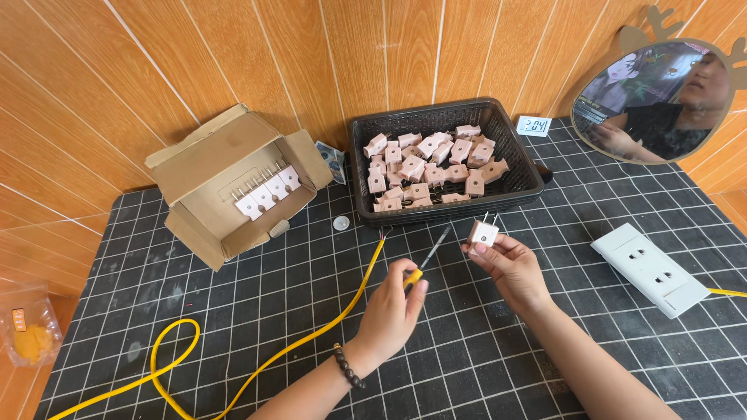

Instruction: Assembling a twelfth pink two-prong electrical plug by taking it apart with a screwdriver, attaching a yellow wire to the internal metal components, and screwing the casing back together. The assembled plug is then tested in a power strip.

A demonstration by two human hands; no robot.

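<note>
Hands are two here, both bare, over a black mat [545, 365] with white grid lines. One small plug [483, 232] is pinched in the fingers of the right hand [510, 268], just in front of the black basket [520, 159]. This plug is pale pink and blocky, with a round mark on its face and two thin metal pins sticking up. The left hand [395, 307] is closed around one small screwdriver [426, 260] with a yellow handle, and its thin tip points up toward the plug without touching it. One yellow cable [311, 336] runs under that hand and makes one loop at the left. The basket holds a heap of the same pink plugs, more than twenty. One open cardboard box [226, 175] on the left has four white plugs in a row. One white socket strip [650, 269] lies on the right, and one round mirror [657, 101] leans on the wooden wall.
</note>
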